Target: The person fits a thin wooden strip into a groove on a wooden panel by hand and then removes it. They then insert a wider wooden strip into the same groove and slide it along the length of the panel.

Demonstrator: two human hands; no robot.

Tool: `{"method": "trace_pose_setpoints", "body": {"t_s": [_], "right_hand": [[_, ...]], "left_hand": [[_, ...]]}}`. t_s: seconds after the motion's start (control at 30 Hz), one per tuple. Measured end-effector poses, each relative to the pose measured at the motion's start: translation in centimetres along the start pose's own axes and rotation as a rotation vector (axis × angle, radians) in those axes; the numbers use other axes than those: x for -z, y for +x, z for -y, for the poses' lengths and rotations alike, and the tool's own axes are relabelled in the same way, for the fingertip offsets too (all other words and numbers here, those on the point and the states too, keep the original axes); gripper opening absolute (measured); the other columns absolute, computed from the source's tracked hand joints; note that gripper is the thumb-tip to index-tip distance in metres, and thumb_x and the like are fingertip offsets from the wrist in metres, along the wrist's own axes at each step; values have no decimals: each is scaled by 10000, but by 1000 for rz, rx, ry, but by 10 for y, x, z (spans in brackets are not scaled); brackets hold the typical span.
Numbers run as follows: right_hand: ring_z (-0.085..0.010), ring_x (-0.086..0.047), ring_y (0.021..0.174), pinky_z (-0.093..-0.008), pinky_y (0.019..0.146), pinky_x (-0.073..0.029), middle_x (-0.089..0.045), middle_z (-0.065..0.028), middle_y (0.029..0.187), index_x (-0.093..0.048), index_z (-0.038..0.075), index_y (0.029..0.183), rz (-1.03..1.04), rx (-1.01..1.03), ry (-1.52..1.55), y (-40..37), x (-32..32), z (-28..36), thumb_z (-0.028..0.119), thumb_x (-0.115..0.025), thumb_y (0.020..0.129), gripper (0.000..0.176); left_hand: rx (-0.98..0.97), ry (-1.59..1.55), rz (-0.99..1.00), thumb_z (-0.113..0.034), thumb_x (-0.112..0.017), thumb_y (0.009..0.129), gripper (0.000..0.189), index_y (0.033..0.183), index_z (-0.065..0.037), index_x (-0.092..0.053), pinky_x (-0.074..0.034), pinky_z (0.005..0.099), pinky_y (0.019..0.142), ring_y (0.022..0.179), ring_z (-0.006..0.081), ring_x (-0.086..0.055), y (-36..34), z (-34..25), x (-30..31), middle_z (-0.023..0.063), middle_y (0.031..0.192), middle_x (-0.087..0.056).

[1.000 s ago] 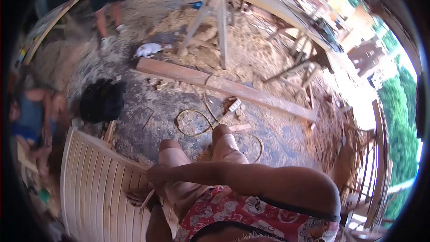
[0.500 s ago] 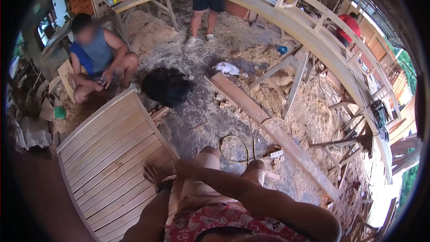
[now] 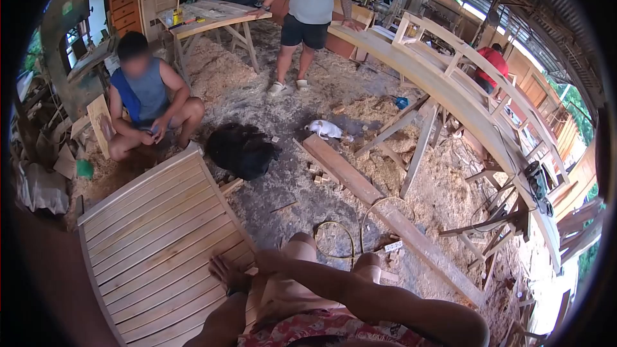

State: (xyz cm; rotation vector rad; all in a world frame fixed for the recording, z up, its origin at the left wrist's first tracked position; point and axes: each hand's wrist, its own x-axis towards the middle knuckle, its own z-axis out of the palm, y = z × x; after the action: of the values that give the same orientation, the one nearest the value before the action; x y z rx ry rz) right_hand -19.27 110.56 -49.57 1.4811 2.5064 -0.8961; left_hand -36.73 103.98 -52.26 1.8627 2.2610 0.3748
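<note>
Slatted panel point(image 3: 154, 231) bears the spread left hand point(image 3: 228, 274); the right hand point(image 3: 265, 260), seemingly fisted, hides its grip.

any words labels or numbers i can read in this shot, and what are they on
No text can be read here.
Green sticker on the machine at far left: too blurred to read.
White strip on the floor by the hose: marks too small to read.
Panel at the left hand: bare wood, no writing shows.
</note>
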Motion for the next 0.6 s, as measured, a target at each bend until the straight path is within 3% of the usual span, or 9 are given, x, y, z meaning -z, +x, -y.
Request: {"method": "trace_pose_setpoints", "body": {"t_s": [0.03,0.1,0.17,0.23,0.27,0.33,0.4,0.5,0.6], "right_hand": [[-438,-747,859,-545,778,-589,-755,-235,895,-794,16,884,0,-1,3,2,-2,0,295,-762,784,299],[-421,-751,883,-527,798,-591,-756,-228,898,-793,17,876,59,107,-94,7,-3,-5,329,-792,770,330],[-416,-751,899,-523,806,-591,-758,-226,909,-796,19,889,51,68,-54,7,-3,-4,348,-799,772,349],[-411,-752,914,-518,815,-591,-760,-225,920,-799,22,903,41,27,-17,7,1,-4,367,-806,774,369],[-399,-756,946,-514,844,-595,-768,-221,970,-802,22,929,37,40,-33,7,0,-5,334,-723,839,334],[-388,-760,978,-510,872,-599,-777,-217,1019,-806,23,954,31,51,-57,11,-6,-9,301,-641,905,327],[-424,-743,967,-526,845,-588,-761,-238,986,-791,13,976,73,-6,-68,15,-11,-10,412,-779,843,421],[-417,-741,990,-530,848,-588,-762,-223,1000,-789,39,1016,134,72,-27,-14,42,21,446,-728,891,430],[-416,-742,974,-538,845,-584,-763,-215,995,-794,64,1028,148,-5,-44,6,11,3,476,-693,913,439]], "left_hand": [[41,-125,83,-487,-783,772,1140,1605,70,-238,-13,616,1295,1627,421,-35,-2,-8,18,277,1722,-169],[38,-127,70,-445,-740,806,1076,1608,66,-238,-11,612,1298,1628,419,-28,-4,-9,18,275,1725,-160],[35,-135,51,-403,-697,840,1012,1612,62,-238,-8,607,1300,1628,417,-21,1,0,-4,273,1729,-151],[-40,157,-189,-437,-774,745,1154,1632,31,-203,-40,617,1295,1629,417,-28,6,14,-39,254,1730,-153],[-39,151,-192,-437,-774,745,1154,1632,31,-203,-40,617,1295,1629,417,-28,5,15,-40,254,1730,-153],[74,-49,131,-398,-560,942,896,1631,48,-199,11,599,1301,1632,405,-6,0,-9,14,261,1739,-127],[61,-77,86,-407,-566,940,909,1633,48,-192,17,598,1301,1632,404,-7,1,-3,-1,261,1739,-125],[64,-98,79,-424,-571,941,928,1637,48,-179,26,595,1301,1631,406,-7,-1,-2,1,263,1740,-119],[72,-93,83,-434,-572,940,941,1640,49,-168,25,596,1301,1631,408,-1,-2,-1,-6,267,1739,-114]]}}
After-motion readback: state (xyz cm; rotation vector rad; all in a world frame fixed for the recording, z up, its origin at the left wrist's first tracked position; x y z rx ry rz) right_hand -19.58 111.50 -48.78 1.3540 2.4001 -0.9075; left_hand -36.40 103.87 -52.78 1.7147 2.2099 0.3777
